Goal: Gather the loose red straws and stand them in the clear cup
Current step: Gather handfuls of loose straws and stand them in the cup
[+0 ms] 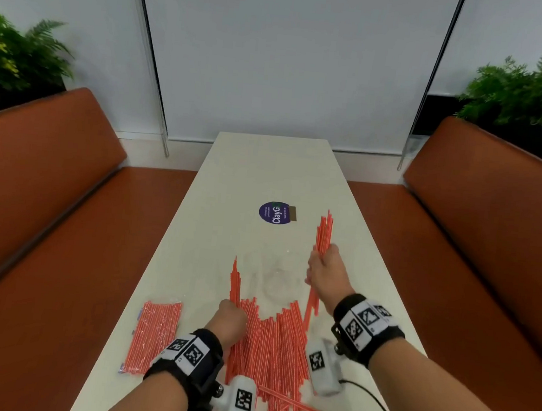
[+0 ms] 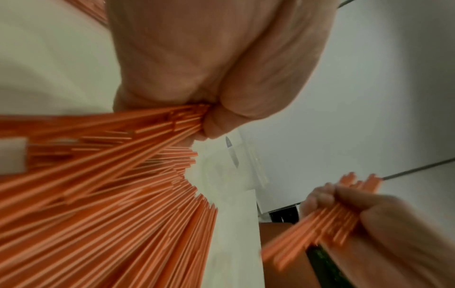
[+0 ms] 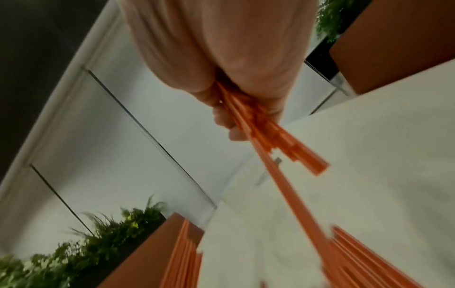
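The right hand (image 1: 324, 270) had its fingers (image 3: 222, 118) curled tight round a bundle of red straws (image 1: 323, 233), which stood nearly upright with its tips pointing toward twelve o'clock and its lower ends trailing down past the wrist toward the table (image 1: 259, 171). The left hand (image 1: 230, 319) was closed in a fist on a second bunch of straws (image 1: 235, 281), its fingers (image 2: 216, 124) clamped round them in the left wrist view, the tips rising toward twelve o'clock above the knuckles. Between the two hands, at about one o'clock from the left fist and eight o'clock from the right, the clear cup (image 1: 277, 280) showed only faintly against the pale tabletop; whether it stood or lay could not be told. At six o'clock from the cup the loose pile of straws (image 1: 274, 345) lay fanned across the near end of the table, a few crossed askew at the near edge. At nine o'clock from the pile, just beside it, lay a sealed packet of straws (image 1: 154, 335). Farther up the table, at twelve o'clock from the cup, sat a round purple sticker (image 1: 274, 213). Orange bench seats (image 1: 63, 218) flanked the table on both sides, with green ferns (image 1: 16, 51) behind their backs.
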`<state>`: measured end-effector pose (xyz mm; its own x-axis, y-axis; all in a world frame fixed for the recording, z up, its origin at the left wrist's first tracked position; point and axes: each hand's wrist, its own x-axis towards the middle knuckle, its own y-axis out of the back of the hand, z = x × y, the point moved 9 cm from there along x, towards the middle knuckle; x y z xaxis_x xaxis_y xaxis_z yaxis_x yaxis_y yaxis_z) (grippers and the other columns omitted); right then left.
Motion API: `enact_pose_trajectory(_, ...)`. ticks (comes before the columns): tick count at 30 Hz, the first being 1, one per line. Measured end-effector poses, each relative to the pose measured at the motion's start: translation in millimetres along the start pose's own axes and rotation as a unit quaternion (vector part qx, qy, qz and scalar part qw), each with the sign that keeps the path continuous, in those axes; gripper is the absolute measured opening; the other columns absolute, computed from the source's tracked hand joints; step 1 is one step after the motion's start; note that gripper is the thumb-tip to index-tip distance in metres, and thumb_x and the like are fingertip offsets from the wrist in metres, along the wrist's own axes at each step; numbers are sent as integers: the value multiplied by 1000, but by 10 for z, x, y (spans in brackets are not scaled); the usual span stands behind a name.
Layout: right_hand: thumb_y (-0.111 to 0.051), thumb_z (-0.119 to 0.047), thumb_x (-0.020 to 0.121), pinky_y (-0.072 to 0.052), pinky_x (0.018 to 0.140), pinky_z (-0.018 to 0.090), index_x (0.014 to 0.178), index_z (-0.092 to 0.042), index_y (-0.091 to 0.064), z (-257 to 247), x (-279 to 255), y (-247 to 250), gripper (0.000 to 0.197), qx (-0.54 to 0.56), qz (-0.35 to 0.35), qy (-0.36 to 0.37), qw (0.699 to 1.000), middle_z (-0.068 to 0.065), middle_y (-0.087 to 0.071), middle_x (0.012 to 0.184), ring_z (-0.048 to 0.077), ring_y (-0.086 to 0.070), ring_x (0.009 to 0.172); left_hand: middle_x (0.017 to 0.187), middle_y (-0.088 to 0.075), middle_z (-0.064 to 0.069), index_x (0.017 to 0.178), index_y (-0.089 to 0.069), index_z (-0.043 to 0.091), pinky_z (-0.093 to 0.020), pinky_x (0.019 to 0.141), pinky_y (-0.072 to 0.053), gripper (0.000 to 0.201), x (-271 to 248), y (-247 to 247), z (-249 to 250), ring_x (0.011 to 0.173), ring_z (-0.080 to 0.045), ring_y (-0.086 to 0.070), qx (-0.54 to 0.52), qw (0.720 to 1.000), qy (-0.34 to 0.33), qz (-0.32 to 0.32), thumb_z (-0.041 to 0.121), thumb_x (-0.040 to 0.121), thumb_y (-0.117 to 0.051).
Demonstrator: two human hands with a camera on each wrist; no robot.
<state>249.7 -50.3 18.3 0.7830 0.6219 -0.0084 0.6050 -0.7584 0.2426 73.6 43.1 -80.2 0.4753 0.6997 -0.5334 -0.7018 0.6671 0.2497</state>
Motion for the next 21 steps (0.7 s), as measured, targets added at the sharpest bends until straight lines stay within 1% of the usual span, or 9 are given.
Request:
enact_pose_trajectory(1,-35,-14,101,-44,57,29,86,-14,-35,-190,74,0,14,31,6,25,999,0,-39,68,11,-38,56,98,-57,-17,91,-43,14,-42,82,-54,11,-18,26,10,77,-21,-53,-27,1000,-5,2,3,92,-40)
enact_pose_trajectory(2,-35,-14,101,-44,57,26,92,-12,-37,-371,153,1,10,46,15,54,997,0,-40,69,11,-40,57,91,-55,-18,88,-41,14,-38,71,-52,13,-64,16,32,71,-20,-49,-46,999,5,-13,3,94,-37)
enact_pose_trajectory(4,-36,-15,101,-45,60,28,100,-8,-37,-652,328,-38,7,48,37,110,992,2,-44,72,14,-44,61,79,-47,-12,87,-40,12,-31,56,-41,16,-77,45,16,62,-17,-43,-91,995,21,-25,2,96,-32)
enact_pose_trajectory(7,-37,-15,100,-44,66,35,101,-9,-35,-774,564,-167,7,33,53,157,986,1,-45,76,17,-45,67,97,-53,-15,111,-39,12,-33,59,-47,20,-104,68,99,69,-22,-52,-130,991,-9,-43,1,95,-34)
enact_pose_trajectory(11,-37,-12,99,-43,68,38,104,-6,-36,-502,727,-394,8,-6,30,159,987,-5,-43,74,18,-44,67,99,-55,-13,120,-38,14,-34,61,-47,23,-75,116,176,70,-22,-54,-161,986,-34,-34,6,98,-36)
enact_pose_trajectory(13,-39,-10,99,-45,68,39,113,-1,-37,-298,744,-452,16,-14,24,143,989,-5,-44,76,18,-45,68,100,-56,-12,121,-39,12,-37,67,-49,23,-73,129,210,76,-24,-55,-176,983,-44,-28,6,99,-37)
enact_pose_trajectory(15,-41,-8,98,-47,66,33,116,-2,-36,-136,757,-478,19,-5,20,122,992,-6,-46,77,15,-48,66,100,-56,-9,122,-40,12,-37,72,-49,24,-36,146,252,80,-23,-56,-182,981,-63,-23,6,99,-38)
enact_pose_trajectory(17,-43,-3,96,-47,63,21,112,-8,-35,-34,768,-503,18,12,14,113,993,-6,-46,78,15,-51,68,98,-55,-5,121,-41,13,-33,69,-49,22,-23,152,311,79,-19,-56,-189,979,-78,-23,6,100,-38)
enact_pose_trajectory(21,-45,7,92,-50,64,11,107,-13,-35,-52,787,-457,28,29,23,153,988,-2,-42,70,16,-49,65,84,-49,-5,110,-47,11,-30,63,-43,17,22,122,389,69,-17,-49,-222,971,-89,-27,1,99,-39)
